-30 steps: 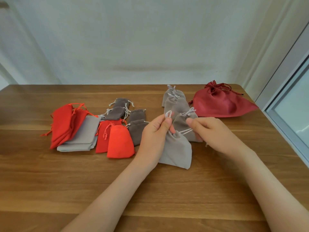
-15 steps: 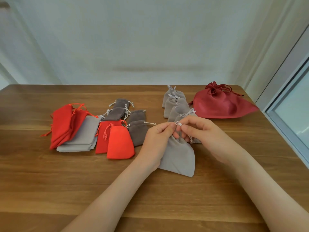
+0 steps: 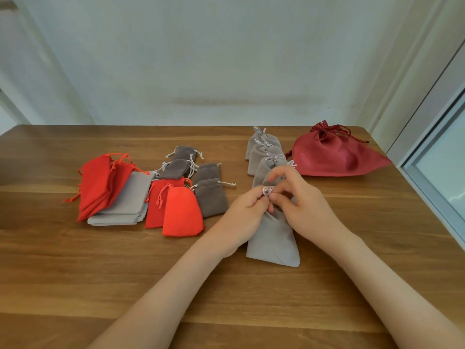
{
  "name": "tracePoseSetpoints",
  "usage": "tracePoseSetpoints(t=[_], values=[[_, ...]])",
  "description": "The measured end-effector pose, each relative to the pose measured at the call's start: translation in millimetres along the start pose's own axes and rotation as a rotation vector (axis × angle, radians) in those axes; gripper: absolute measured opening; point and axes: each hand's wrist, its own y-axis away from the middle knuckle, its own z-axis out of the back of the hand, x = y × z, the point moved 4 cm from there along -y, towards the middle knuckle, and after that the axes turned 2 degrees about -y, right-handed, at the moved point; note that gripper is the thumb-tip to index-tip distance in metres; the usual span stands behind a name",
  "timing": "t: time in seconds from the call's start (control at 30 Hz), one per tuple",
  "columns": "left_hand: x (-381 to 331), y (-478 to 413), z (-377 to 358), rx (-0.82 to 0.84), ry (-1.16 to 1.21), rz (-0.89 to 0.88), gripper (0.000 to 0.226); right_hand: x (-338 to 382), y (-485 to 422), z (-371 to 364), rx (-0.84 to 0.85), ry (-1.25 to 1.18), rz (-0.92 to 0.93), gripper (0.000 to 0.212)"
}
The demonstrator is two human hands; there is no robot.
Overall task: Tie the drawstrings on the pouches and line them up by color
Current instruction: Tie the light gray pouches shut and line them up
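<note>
**Item in hand.** Light grey velvet drawstring pouch (image 3: 274,240), lying on the brown wooden desk (image 3: 100,273) right of centre. Its flat bottom points toward you and its gathered neck sits between your hands.

**Left hand** (image 3: 245,210). Your grip is clamped on the pale grey drawstring cord (image 3: 267,190) at the pouch's neck, which is pinched between thumb and forefinger.

**Right hand** (image 3: 299,205). Your grip is clamped on the same cord, with your fingertips touching those of your left hand. The remaining fingers arch loosely above the neck.

**Beyond your hands.** A row of light grey pouches with bow-tied cords (image 3: 264,152), overlapping one another and running toward the far edge. The nearest one is partly hidden by your right hand.

**Far right.** One large dark red satin pouch (image 3: 332,157), gathered shut at its top, just beside the row.

**Left of centre.**
- Dark grey velvet pouches (image 3: 210,197) in a loose cluster, their cords hanging free.
- Two orange-red velvet pouches (image 3: 182,212) overlapping at the near side of the cluster.
- A stack of flat light grey pouches (image 3: 128,200) to their left.
- A pile of flat red pouches (image 3: 97,185) at the far left, resting partly on that stack.
</note>
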Motion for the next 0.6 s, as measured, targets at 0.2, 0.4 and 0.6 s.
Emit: tracePoseSetpoints(t=[0.2,0.4,0.6], values=[[-1.5,0.5,0.2,-0.159,-0.102,-0.079,0.028,6.0,0.9,-6.0,-0.014,0.069,0.107,0.04],[4.1,-4.4,4.8,-0.29,-0.034,-0.055,0.041,9.2,-1.2,-6.9,-0.031,0.005,0.03,0.037],[1.0,-5.5,5.4,-0.276,0.029,-0.138,0.031,3.4,-0.4,0.3,-0.196,-0.078,-0.111,0.017]])
